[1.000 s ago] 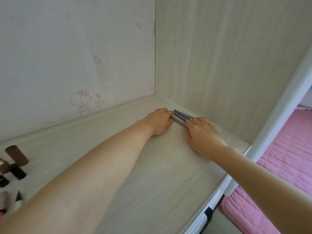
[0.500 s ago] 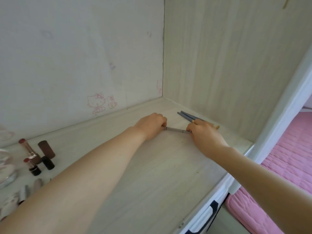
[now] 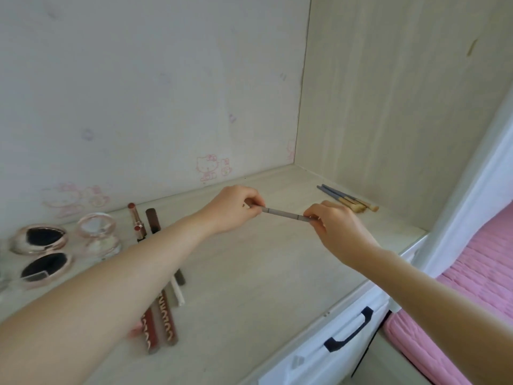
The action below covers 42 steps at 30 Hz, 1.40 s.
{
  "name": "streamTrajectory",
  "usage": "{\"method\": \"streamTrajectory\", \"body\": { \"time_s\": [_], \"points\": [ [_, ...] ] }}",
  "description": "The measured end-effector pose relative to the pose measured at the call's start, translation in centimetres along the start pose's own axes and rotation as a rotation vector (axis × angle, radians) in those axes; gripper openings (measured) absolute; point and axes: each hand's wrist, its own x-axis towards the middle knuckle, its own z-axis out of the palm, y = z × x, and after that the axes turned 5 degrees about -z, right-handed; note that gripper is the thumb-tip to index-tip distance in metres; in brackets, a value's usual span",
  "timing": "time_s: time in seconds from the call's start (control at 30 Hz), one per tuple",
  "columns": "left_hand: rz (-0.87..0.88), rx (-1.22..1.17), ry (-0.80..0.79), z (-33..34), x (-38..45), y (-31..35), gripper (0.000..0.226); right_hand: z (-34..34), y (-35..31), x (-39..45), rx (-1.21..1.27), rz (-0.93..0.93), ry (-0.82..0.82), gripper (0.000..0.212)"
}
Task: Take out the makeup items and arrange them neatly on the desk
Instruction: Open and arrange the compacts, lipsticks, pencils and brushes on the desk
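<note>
1. The left hand (image 3: 234, 208) pinched one end of a thin grey pencil (image 3: 286, 214), its fingers curled round the tip.
2. The right hand (image 3: 337, 227) pinched the other end in the same way, so the pencil was held between both hands above the desk (image 3: 249, 273), slightly tilted down toward the right.
3. Three brushes (image 3: 347, 198) with blue handles lay side by side on the desk near the right wall panel, just behind the right hand.
4. On the left, partly under the left forearm, stood an open lipstick (image 3: 136, 218) and a brown tube (image 3: 153, 220).
5. Nearer the camera lay two lip gloss tubes (image 3: 162, 320) and a white stick (image 3: 177, 291).
6. Further left sat two round compacts (image 3: 41, 237) with dark pads and a glass jar (image 3: 97, 232).
7. A drawer handle (image 3: 349, 333) showed below the desk edge.
</note>
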Motion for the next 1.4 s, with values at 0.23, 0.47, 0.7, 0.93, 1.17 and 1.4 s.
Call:
{"method": "streamTrajectory", "body": {
  "time_s": [0.23, 0.47, 0.7, 0.93, 1.17, 1.4],
  "points": [
    [-0.12, -0.188, 0.04, -5.1, -8.3, -1.1, 0.006, 1.3, -6.5, -1.3, 0.177, -0.049, 0.013, 0.015],
    [-0.3, -0.776, 0.249, -8.1, -16.2, -2.2, 0.016, 2.1, -14.8, -2.4, 0.426, -0.031, -0.036, 0.014],
    [-0.318, -0.848, 0.447, -10.2, -22.6, -3.6, 0.012, 3.7, -22.9, -2.8, 0.661, -0.067, -0.109, 0.015],
    [-0.367, -0.764, 0.521, -11.5, -27.5, -5.4, 0.013, 6.5, -29.2, -3.2, 0.904, -0.044, -0.21, 0.018],
    [-0.391, -0.764, 0.594, -11.6, -30.6, -7.2, 0.015, 8.9, -33.1, -3.9, 1.013, -0.082, -0.297, 0.015],
    [-0.363, -0.683, 0.678, -11.1, -31.3, -8.6, 0.013, 10.1, -34.2, -4.2, 0.998, -0.103, -0.296, 0.012]
  ]
}}
